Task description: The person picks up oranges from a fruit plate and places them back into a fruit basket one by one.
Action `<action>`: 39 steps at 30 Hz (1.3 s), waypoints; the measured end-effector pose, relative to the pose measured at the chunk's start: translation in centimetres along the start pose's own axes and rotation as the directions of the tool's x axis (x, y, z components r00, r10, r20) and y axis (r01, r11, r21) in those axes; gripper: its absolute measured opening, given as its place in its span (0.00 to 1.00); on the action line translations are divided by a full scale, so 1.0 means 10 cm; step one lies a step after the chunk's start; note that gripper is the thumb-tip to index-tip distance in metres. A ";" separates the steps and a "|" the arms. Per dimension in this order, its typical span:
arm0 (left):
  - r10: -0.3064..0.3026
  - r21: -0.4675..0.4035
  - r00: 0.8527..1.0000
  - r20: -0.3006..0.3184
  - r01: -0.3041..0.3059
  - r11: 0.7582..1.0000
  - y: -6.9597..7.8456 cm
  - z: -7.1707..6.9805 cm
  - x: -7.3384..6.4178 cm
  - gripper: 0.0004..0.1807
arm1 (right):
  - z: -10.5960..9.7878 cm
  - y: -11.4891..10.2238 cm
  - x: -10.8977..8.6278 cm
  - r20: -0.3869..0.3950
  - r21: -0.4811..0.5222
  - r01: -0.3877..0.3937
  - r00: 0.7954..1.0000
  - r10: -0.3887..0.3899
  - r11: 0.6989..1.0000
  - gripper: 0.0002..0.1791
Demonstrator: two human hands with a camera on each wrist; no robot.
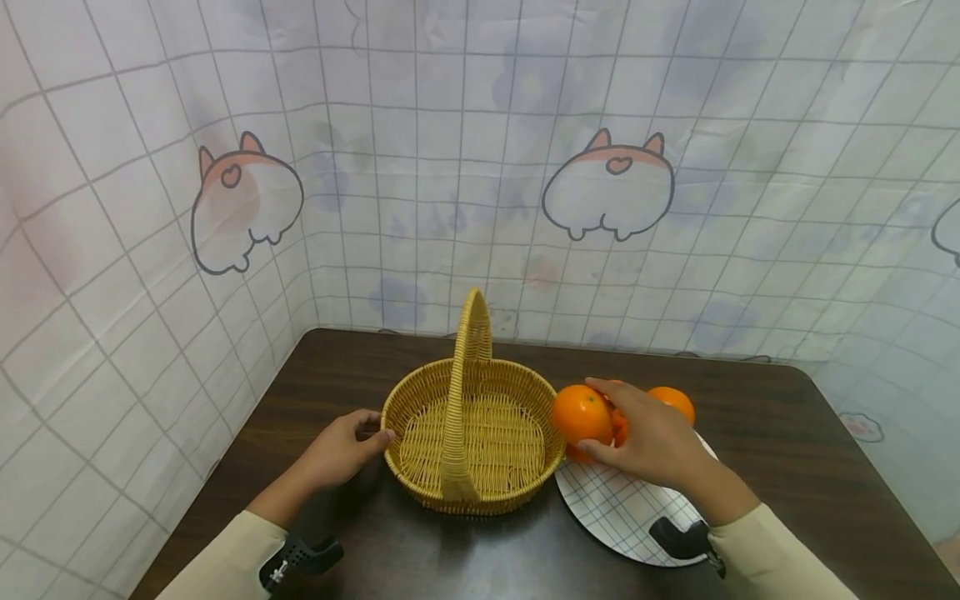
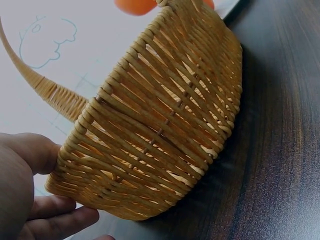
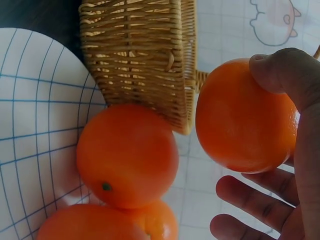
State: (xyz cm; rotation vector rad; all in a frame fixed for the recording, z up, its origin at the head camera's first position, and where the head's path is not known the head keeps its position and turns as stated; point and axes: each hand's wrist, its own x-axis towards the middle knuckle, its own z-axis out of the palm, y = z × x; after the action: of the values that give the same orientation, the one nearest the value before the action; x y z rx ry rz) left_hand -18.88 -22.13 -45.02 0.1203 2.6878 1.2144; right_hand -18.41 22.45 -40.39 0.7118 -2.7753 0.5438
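Observation:
A yellow wicker basket (image 1: 495, 433) with a tall arched handle stands in the middle of the table, nothing inside it. My left hand (image 1: 348, 450) pinches its left rim, thumb over the edge and fingers outside, as the left wrist view also shows. In my right hand (image 1: 656, 433) an orange (image 1: 582, 414) is held between thumb and fingers, above the plate and beside the basket's right rim. Below it, in the right wrist view, several more oranges (image 3: 127, 155) lie on the white plate (image 3: 30, 120) with blue grid lines, one close against the basket's side.
The dark wooden table (image 1: 420, 558) meets a white gridded cloth backdrop (image 1: 450, 183) with cartoon animals behind and at the left. Part of the plate lies under my right wrist. The basket's handle (image 1: 459, 400) rises high across its middle.

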 end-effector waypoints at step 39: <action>-0.009 0.007 1.000 -0.004 0.009 1.000 0.00 0.01 0.00 0.27 | 0.15 -0.21 0.14 0.049 0.030 0.025 0.998 -0.027 0.999 0.48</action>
State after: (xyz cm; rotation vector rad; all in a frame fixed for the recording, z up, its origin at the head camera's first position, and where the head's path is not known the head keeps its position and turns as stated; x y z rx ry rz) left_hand -18.88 -22.03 -45.09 0.1067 2.6927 1.2044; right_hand -18.75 19.53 -40.73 0.7768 -2.8043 0.5708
